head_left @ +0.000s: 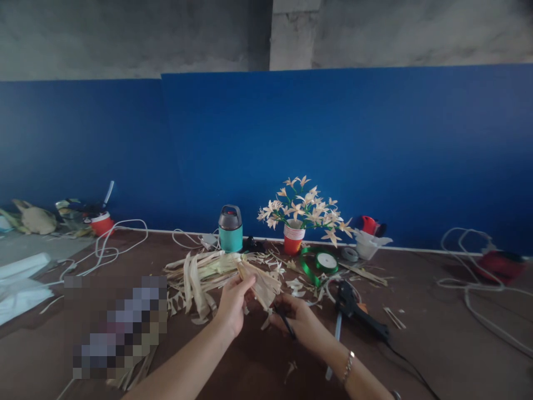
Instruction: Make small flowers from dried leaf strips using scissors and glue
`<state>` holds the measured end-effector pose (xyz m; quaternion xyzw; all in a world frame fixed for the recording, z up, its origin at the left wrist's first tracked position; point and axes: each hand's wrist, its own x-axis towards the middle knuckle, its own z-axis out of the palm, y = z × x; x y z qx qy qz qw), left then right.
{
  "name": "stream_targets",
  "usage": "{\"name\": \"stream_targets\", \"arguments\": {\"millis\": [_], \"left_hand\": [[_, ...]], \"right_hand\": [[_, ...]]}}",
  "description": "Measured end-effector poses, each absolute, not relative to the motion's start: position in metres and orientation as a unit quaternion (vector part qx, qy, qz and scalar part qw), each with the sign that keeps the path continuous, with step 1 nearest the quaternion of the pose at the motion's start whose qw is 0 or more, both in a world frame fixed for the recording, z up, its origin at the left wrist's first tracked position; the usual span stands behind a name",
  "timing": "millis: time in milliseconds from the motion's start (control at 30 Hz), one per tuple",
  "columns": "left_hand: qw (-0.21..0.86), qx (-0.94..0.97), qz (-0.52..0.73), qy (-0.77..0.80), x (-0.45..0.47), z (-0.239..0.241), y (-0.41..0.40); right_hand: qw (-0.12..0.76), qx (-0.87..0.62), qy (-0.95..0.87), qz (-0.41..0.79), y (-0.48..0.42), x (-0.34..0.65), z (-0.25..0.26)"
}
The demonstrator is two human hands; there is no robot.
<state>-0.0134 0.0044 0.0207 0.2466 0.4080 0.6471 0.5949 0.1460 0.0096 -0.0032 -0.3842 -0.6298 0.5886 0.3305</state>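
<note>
My left hand pinches a pale dried corn husk between thumb and fingers, above the brown table. At the husk's lower right edge, my right hand is closed around black-handled scissors. The blades are mostly hidden by the husk and fingers. Just behind my left hand lies a heap of dried husk strips. Cut scraps are scattered behind my right hand. A black hot glue gun lies to the right, with a translucent glue stick below it.
Husk flowers stand in stacked paper cups. Beside them are a green ribbon roll and a white container. A teal lidded container stands behind the heap. White cables lie left; a blue partition rises behind.
</note>
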Motion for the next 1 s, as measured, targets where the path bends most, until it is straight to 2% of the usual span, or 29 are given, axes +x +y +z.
{"name": "stream_targets", "arguments": {"millis": [433,633,733,1000], "left_hand": [[0.594,0.246,0.643,0.417,-0.014,0.016,0.006],[0.533,0.194,0.693,0.446,-0.032,0.014,0.021],[0.497,0.243,0.689,0.469,-0.045,0.011,0.030],[0.490,0.316,0.641,0.500,-0.051,0.011,0.030]], "right_hand": [[0.318,-0.403,-0.643,0.568,0.011,0.146,-0.004],[0.227,-0.419,-0.665,0.575,0.014,0.160,0.007],[0.178,-0.409,-0.668,0.596,0.014,0.171,0.017],[0.203,-0.426,-0.629,0.617,0.012,0.172,0.027]]}}
